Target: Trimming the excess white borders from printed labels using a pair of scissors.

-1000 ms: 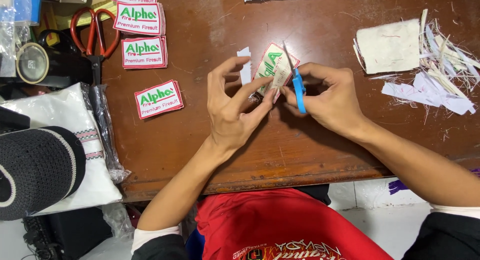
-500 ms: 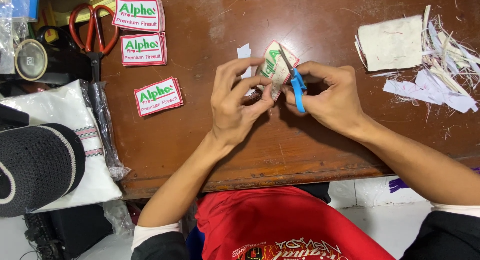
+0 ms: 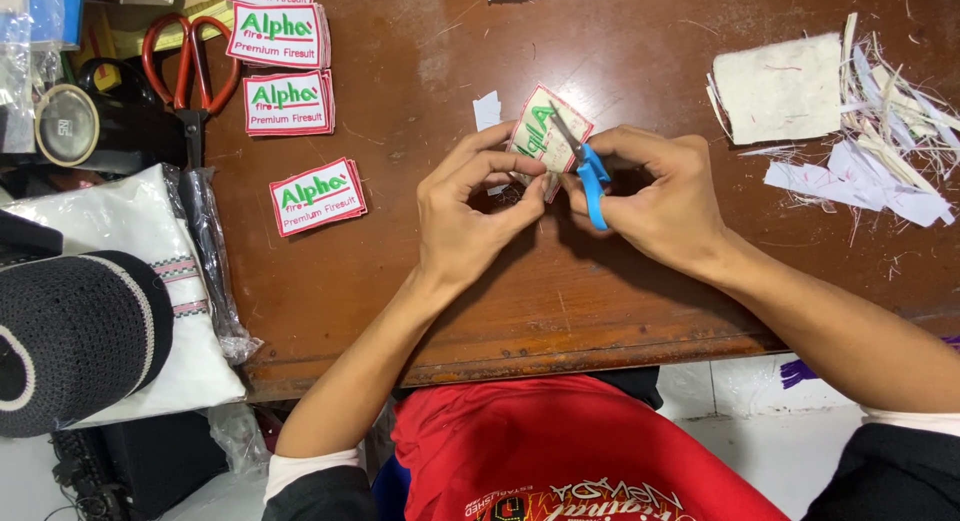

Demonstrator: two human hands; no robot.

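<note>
Centrally, left hand pinches a patch while right hand grips blue snips at its edge.

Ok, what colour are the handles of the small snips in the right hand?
Blue: the snips in the right hand have blue handles, seen in the head view.

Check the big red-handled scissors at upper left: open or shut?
Shut, as far as shows. The red-handled scissors lie with both handle loops side by side; their blades run down into dark clutter, hard to see.

Worn brown wooden table, 3 stacks of embroidered patches, red-handled scissors, pale trimmings
</note>
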